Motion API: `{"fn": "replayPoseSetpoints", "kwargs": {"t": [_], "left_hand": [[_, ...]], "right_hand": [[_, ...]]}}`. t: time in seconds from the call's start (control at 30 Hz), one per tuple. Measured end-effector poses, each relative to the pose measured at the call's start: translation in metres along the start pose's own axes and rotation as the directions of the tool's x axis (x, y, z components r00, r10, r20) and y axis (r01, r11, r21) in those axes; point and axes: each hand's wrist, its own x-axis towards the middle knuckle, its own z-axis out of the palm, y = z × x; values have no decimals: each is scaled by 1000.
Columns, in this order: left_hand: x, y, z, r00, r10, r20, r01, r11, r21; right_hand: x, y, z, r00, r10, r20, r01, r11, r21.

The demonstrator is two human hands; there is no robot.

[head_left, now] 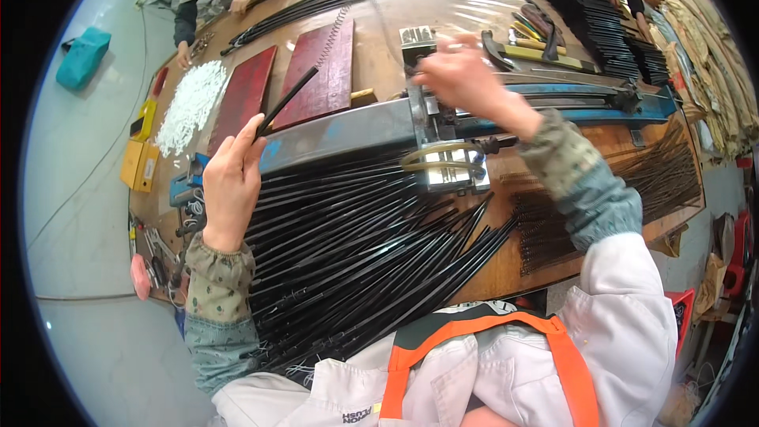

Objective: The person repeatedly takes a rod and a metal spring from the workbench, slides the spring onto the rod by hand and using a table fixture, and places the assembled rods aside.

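My left hand (pixel 235 182) grips the lower end of a slim black tube (pixel 288 96), which slants up and to the right. From the tube's far end a thin coil spring (pixel 334 38) sticks out over the red boards. Smeared by motion, my right hand (pixel 465 75) is above the blue and grey metal fixture (pixel 348 136), close to its upper block (pixel 417 38); whether those fingers hold anything does not show. A lower shiny block (pixel 458 168) with a yellowish loop around it sits nearer me. Many black tubes (pixel 364 245) lie fanned out below the fixture.
Two dark red boards (pixel 316 71) lie beyond the fixture, beside a heap of small white pieces (pixel 191 103). Pliers and a hammer (pixel 496 51) lie at the back right. Dark springs (pixel 553 229) cover the right side. Other people work across the table.
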Motion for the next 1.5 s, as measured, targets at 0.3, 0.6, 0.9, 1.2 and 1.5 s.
{"fn": "replayPoseSetpoints", "kwargs": {"t": [0.3,0.6,0.9,1.2,1.5], "left_hand": [[49,37,93,947,231,224,-245,969,33],[64,46,145,947,152,282,-96,975,-203],[60,49,153,958,185,219,-113,946,-304],[62,56,163,945,134,299,-123,991,-55],[65,66,164,937,156,312,-142,988,-68]], "right_hand": [[-171,117,-120,973,230,-30,-226,911,-345],[-185,132,-116,974,216,-63,-225,953,-205],[-191,131,-114,956,275,-102,-289,943,-165],[-158,27,-108,980,200,-11,-199,967,-156],[-164,-13,-80,976,210,55,-214,973,87]]}}
